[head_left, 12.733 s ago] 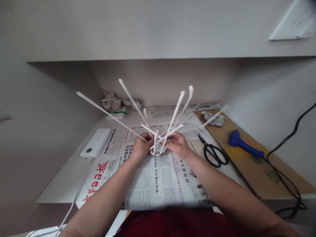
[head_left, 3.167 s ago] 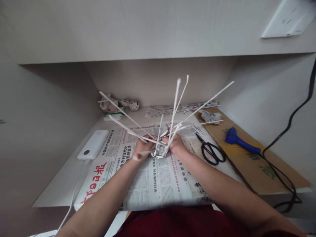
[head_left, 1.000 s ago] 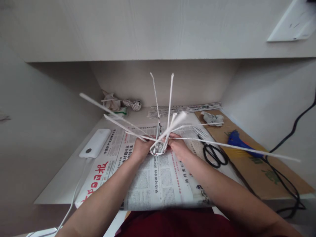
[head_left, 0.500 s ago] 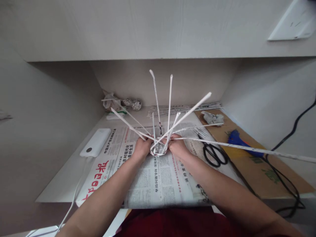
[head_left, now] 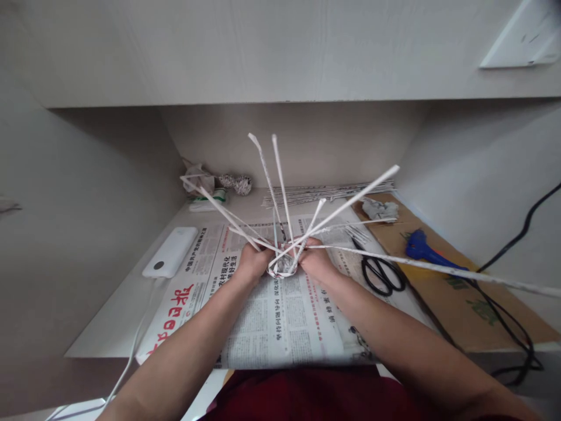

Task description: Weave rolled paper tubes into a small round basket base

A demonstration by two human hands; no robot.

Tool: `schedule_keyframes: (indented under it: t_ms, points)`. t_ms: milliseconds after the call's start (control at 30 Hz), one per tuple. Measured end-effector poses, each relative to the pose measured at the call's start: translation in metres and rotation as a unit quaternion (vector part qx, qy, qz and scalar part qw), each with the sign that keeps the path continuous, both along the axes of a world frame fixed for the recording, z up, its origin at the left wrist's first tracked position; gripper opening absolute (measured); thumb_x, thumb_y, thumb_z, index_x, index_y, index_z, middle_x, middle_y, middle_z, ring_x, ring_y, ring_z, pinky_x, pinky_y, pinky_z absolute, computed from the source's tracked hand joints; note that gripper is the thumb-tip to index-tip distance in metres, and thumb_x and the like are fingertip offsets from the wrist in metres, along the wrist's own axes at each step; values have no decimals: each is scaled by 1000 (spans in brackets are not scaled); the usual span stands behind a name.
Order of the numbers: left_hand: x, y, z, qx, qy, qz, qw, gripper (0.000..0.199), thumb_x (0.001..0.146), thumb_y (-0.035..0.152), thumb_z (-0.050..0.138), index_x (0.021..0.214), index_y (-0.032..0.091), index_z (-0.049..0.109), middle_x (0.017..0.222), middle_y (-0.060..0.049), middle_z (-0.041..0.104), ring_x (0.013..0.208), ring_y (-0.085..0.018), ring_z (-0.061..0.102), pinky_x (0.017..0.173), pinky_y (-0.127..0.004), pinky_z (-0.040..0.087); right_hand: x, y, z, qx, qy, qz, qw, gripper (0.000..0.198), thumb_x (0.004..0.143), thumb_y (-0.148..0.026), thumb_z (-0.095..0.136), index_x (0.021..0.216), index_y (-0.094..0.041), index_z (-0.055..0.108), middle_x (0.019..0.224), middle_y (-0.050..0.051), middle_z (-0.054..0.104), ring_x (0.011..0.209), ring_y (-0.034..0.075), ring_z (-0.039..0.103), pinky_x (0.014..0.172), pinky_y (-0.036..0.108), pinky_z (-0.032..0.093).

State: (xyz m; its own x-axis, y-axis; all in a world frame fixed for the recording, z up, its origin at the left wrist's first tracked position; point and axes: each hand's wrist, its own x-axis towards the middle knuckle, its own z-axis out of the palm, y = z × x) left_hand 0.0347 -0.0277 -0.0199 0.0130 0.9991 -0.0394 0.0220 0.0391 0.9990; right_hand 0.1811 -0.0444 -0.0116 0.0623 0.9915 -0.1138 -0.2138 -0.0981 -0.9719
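Between my hands is a small woven paper basket (head_left: 283, 268) with several rolled-paper sticks (head_left: 283, 187) fanning up and outward from it. My left hand (head_left: 253, 261) is closed on its left side, and my right hand (head_left: 314, 257) grips the right side near the sticks. One long paper stick (head_left: 416, 264) runs from the right hand out past the right edge of the view. The fingertips are partly hidden behind the sticks and the basket. Newspaper sheets (head_left: 263, 327) lie beneath the work.
On the right are black scissors (head_left: 382, 275), a blue glue gun (head_left: 423, 248) with a black cord, crumpled paper (head_left: 380, 209) and cardboard (head_left: 464, 304). A white power bank (head_left: 170, 251) with a cable lies left. Paper sticks (head_left: 324, 192) and a woven piece (head_left: 236, 183) sit at the back.
Two upright sticks have swung to the left, and the thick right-hand stick leans further right. My hands stay at almost the same place around the basket.
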Motion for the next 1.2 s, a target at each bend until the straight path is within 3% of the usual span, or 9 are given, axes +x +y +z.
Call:
schedule_keyframes:
  t_ms: [167,267,333,400,600,800,900,1000,1200]
  points:
    - [-4,-1,6,-5,-14,-38,999,34,63,36,79,85,11,75,71,-7,72,62,-20,65,54,-27,49,4,5,-1,-23,5,-21,999,34,45,-35,86,64,-17,64,52,0,64,45,15,55,44,28,44]
    - [-16,0,17,-66,-81,-129,986,51,60,32,83,105,12,72,89,-11,75,70,-21,68,60,-30,54,11,10,2,-35,-3,-32,999,34,45,-34,86,59,-18,61,47,-2,59,41,13,51,41,26,42]
    - [-25,1,24,-93,-116,-199,969,52,58,25,85,107,12,72,97,-12,75,80,-23,70,71,-33,58,15,12,4,-40,-4,-25,999,33,45,-33,86,57,-17,60,44,-3,57,39,12,49,39,26,40]
    - [-33,3,29,-105,-127,-226,960,51,58,17,84,107,12,72,100,-11,75,85,-23,71,78,-34,58,19,13,6,-41,-1,-4,999,31,47,-33,86,57,-17,61,44,-2,57,39,12,49,39,25,39]
    - [-40,8,29,-135,-105,-221,960,43,62,20,83,103,12,74,96,-12,75,79,-20,71,72,-31,59,20,9,11,-43,-18,26,999,30,48,-32,86,61,-16,64,49,-1,61,43,13,52,42,25,41]
    - [-26,8,13,-117,-15,-200,973,41,55,33,89,87,10,77,70,-8,72,57,-17,63,52,-26,49,14,3,9,-26,-44,80,995,28,47,-30,87,61,-16,66,53,0,64,47,13,53,47,24,43]
    - [-22,7,9,-74,-7,-180,981,41,51,33,90,82,10,77,72,-10,73,62,-19,65,57,-28,50,13,4,2,-24,-46,79,996,29,47,-33,86,61,-16,67,51,-1,62,45,13,53,44,24,43]
    - [-23,6,11,-59,-9,-177,982,45,53,35,88,89,11,77,78,-11,75,67,-21,67,63,-31,52,14,7,-5,-13,-44,48,998,29,47,-34,86,61,-17,67,48,-2,60,43,12,51,43,24,42]
    - [-18,1,21,-23,39,-167,985,45,52,34,87,91,11,78,72,-10,74,63,-22,66,59,-31,51,15,7,-2,-1,-83,47,995,25,52,-35,83,66,-17,71,53,2,66,49,16,58,46,26,44]
